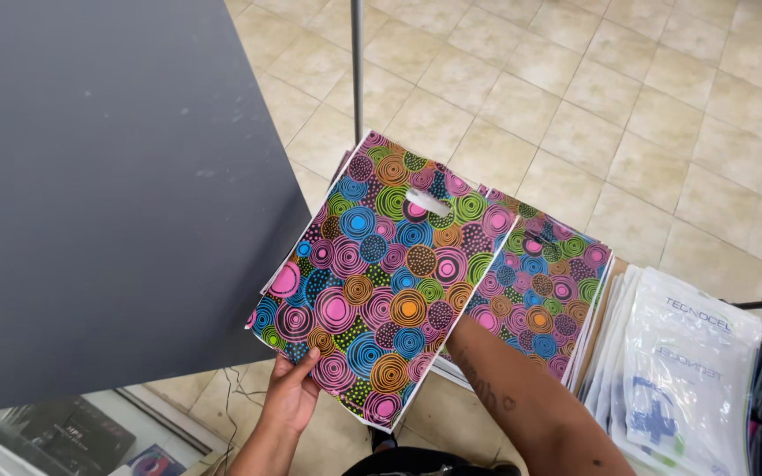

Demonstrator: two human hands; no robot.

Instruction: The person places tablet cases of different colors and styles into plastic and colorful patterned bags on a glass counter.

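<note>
Left hand (291, 395): pinching lower edge of patterned bag (381, 282).
Right hand: hidden under bag; grip untellable.
Stack of bags (547, 291): just beside.

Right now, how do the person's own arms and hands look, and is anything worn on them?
Both arms are bare, with no sleeves in view. The left hand wears no glove, ring or watch that shows. The right forearm carries dark tattoo markings: a line of script and a small ring-shaped mark. The right hand is hidden behind the patterned bags, so its fingers cannot be described.
</note>
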